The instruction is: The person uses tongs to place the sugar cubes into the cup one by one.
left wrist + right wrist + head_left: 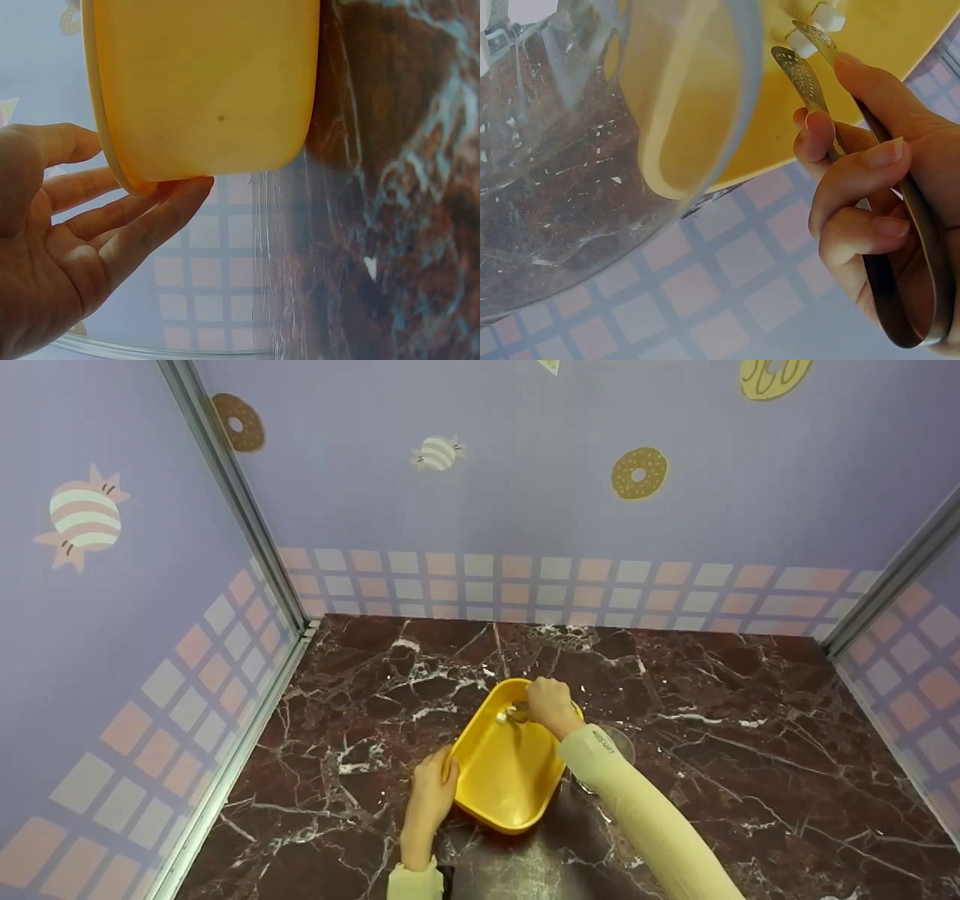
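A yellow tub [510,780] stands on the dark marbled tabletop. My left hand [433,787] holds its left side; in the left wrist view the fingers [161,217] reach around the rim and touch the outer wall. Over the far end of the tub, my right hand [551,703] grips metal tongs [922,225]. Their perforated tips stand apart, right at a small white cube [801,45] in the tub. Another white cube [828,16] lies just beyond it.
Right of the tub, a clear round container [621,744] sits partly hidden under my right sleeve. White pieces [532,9] show in it in the right wrist view. Purple patterned panels [525,502] enclose the tabletop [360,810] at the back and both sides.
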Available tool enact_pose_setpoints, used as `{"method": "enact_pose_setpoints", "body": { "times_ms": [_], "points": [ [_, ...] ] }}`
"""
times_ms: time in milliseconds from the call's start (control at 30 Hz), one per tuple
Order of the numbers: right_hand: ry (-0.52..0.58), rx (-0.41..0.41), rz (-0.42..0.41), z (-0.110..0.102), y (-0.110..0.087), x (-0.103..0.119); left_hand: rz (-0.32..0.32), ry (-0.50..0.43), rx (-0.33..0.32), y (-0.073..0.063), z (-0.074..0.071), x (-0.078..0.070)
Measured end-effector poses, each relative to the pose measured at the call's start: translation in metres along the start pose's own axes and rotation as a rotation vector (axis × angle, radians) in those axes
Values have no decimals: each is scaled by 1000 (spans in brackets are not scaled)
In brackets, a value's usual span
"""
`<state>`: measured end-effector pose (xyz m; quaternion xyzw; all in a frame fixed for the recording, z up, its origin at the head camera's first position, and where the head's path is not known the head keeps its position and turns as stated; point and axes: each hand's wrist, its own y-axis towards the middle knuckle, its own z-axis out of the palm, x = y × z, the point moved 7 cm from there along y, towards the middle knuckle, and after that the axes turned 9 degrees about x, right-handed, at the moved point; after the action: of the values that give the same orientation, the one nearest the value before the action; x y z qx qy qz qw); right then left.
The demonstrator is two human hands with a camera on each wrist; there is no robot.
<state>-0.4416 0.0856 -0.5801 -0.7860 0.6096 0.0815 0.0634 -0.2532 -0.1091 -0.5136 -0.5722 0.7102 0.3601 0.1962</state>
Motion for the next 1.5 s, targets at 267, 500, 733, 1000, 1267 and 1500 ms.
{"method": "enact_pose_setpoints", "body": {
  "times_ms": [267, 500, 733, 1000, 1267, 1500],
  "points": [
    [27, 40, 6, -51, -29, 8, -4, -7, 2, 0, 0, -1],
    [9, 104, -6, -113, -70, 15, 18, -6, 1, 2, 1, -4],
    [86, 91, -6, -121, -73, 8, 14, -4, 9, 1, 2, -4],
    [182, -5, -44, -141, -87, -6, 34, -3, 3, 2, 1, -6],
    [194, -34, -62, -160, -104, -21, 43, 3, -2, 1, 2, -4],
    [206, -13, -56, -168, -116, -32, 29, -16, -6, 0, 0, -3]
  ]
}}
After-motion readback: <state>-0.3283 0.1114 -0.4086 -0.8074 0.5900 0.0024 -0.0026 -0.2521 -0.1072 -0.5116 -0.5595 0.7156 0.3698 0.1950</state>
